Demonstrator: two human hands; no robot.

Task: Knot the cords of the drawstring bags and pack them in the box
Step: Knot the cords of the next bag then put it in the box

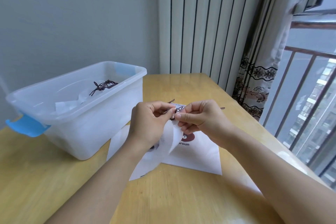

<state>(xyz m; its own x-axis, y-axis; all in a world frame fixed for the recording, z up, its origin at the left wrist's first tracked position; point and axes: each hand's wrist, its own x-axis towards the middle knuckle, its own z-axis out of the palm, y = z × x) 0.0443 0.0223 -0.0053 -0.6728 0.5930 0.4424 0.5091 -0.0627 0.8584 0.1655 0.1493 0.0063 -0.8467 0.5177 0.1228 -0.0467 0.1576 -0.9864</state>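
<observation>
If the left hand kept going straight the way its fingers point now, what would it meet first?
Probably the right hand. The left hand points rightward at it, both pinching the dark brown cords of the white drawstring bag, fingertips nearly touching. Depth between them is unclear.

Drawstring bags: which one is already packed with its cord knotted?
The white bag inside the clear box, its dark cord tied. The bags on the table lie outside; both hands' fingers pinch one's cord.
</observation>
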